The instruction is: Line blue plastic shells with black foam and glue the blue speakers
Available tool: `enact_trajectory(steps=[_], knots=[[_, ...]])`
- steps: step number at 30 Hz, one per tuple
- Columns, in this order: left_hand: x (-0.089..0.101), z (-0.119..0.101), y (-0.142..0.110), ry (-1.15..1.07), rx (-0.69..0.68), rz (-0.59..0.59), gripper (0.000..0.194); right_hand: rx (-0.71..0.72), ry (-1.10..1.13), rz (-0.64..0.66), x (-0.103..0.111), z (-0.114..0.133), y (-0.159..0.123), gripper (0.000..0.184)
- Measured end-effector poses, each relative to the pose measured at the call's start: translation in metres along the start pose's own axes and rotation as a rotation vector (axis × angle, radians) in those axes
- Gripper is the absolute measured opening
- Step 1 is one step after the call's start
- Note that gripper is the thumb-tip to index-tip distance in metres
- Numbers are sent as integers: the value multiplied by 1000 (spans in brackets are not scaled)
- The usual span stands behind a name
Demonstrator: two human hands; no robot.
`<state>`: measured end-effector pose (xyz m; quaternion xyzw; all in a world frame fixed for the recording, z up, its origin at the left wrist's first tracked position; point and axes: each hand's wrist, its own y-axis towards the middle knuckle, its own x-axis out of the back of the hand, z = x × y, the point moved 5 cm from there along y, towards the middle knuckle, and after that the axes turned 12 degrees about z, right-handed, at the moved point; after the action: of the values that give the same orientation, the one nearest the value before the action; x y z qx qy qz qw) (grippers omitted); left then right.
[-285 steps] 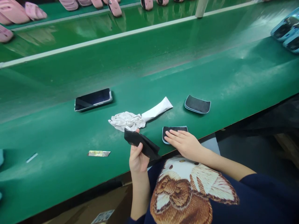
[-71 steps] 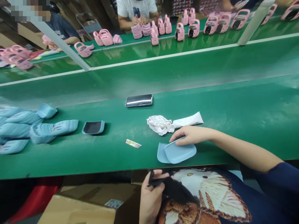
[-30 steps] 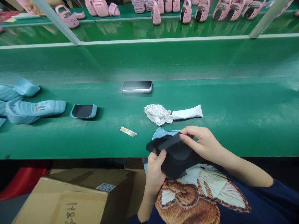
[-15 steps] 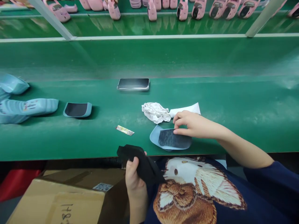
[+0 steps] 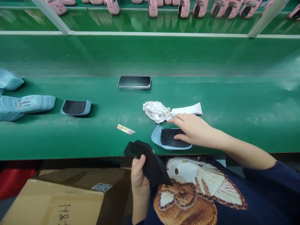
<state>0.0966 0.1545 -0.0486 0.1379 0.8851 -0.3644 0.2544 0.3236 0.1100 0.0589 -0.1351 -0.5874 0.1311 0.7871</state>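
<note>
My left hand (image 5: pixel 140 173) grips a small stack of thin black sheets (image 5: pixel 150 164) just off the bench's front edge. Below my right hand (image 5: pixel 189 128) lies a light blue curved piece (image 5: pixel 156 136) with a dark pad (image 5: pixel 167 137) set in it. The right fingers are apart and hold nothing; the thumb rests on or just over the pad, and I cannot tell if the other fingertips touch anything. Behind that hand are a white tube (image 5: pixel 187 110) and a crumpled white cloth (image 5: pixel 157 111). The hand covers part of the pad's right side.
A snap-off blade (image 5: pixel 125 129) lies left of the cloth. A phone (image 5: pixel 134 82) is farther back. Another blue piece with a dark pad (image 5: pixel 75 107) and more blue pieces (image 5: pixel 32 103) sit at left. Pink pieces (image 5: pixel 184 8) line the back shelf; a cardboard box (image 5: pixel 51 200) stands below.
The right fingers have opened from a bent pose at the pad to a spread one. The pad looks smoother and darker. My left hand has shifted slightly right with the black sheets.
</note>
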Motion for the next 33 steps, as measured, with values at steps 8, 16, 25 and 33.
enact_trajectory(steps=[8,16,25,33], knots=[[-5,-1,2,24,0,48,42,-107,96,14,2,-3,0,40],[0,-1,2,-20,-50,41,40,331,-270,-248,-27,38,-19,64],[-4,-1,6,-18,-52,28,42,331,-420,-259,-52,33,-25,38],[-8,0,9,-20,-21,80,38,357,-404,-279,-53,34,-24,38]])
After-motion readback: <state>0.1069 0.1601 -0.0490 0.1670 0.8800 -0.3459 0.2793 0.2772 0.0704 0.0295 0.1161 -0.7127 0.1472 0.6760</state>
